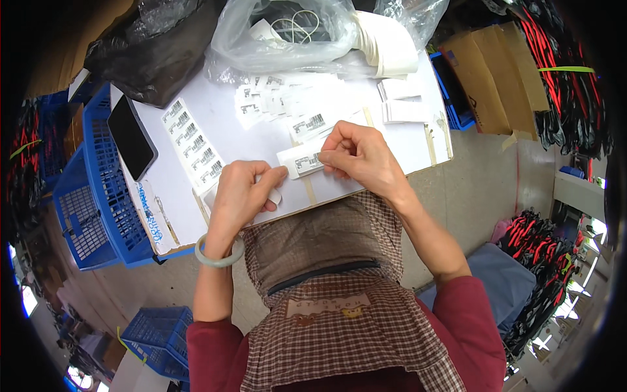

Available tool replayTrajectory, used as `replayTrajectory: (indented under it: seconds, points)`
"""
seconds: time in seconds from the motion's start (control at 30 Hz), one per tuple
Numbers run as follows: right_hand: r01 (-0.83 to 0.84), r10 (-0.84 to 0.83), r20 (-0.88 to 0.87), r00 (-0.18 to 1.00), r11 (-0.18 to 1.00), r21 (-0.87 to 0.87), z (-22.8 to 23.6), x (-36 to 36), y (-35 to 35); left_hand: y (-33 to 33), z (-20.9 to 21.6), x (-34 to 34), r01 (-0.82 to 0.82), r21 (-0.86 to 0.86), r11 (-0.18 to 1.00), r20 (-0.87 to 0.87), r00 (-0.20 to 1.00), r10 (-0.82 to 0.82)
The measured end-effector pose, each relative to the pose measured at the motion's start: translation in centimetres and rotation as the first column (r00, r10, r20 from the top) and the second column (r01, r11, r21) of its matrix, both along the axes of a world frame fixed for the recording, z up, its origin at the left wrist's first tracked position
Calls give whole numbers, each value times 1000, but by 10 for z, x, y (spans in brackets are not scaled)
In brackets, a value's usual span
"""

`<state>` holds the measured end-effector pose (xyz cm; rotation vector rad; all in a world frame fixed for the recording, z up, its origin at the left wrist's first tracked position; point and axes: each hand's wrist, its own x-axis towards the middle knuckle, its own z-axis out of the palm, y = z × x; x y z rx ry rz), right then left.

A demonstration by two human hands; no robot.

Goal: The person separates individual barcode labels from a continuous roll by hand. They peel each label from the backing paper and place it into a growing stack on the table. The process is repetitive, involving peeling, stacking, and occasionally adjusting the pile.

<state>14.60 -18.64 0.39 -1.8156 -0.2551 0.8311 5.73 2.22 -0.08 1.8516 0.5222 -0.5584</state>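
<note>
A small white tag with a printed barcode label [305, 163] lies near the table's front edge. My right hand [366, 160] pinches the right end of that label, thumb and forefinger together. At the tag's left end, the thumb of my left hand [243, 189] touches its corner; the other fingers are curled. A white paper piece [276, 197] pokes out beneath these fingers, its kind hidden. A strip of barcode labels [192, 142] runs down the table and under my left hand. Just beyond the tag lies another barcode tag [309, 124], with a loose pile of labelled tags [261, 99] behind.
A black phone [132, 137] lies at the left table edge by blue crates [108, 189]. Far back are a black plastic bag [147, 55], a clear bag [281, 49] and stacked white tags [388, 42]. Smaller white stacks [403, 111] sit right; a cardboard box [493, 75] stands beyond.
</note>
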Motion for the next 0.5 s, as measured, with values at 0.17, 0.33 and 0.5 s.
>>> replayTrajectory:
  seconds: [0.17, 0.33, 0.5]
  points:
    - [-6, 7, 51, 999, 1000, -21, -6, -2, 2, 3, -2, 5, -12, -72, 997, -64, 998, 8]
    - [-15, 18, 48, 999, 999, -52, -4, -1, 3, -3, 4, 14, 71, 40, 997, -66, 995, -69]
    - [-56, 99, 245, 964, 983, -177, -3, -3, 8, -19, 1, 21, 277, 411, 868, 35, 947, -319]
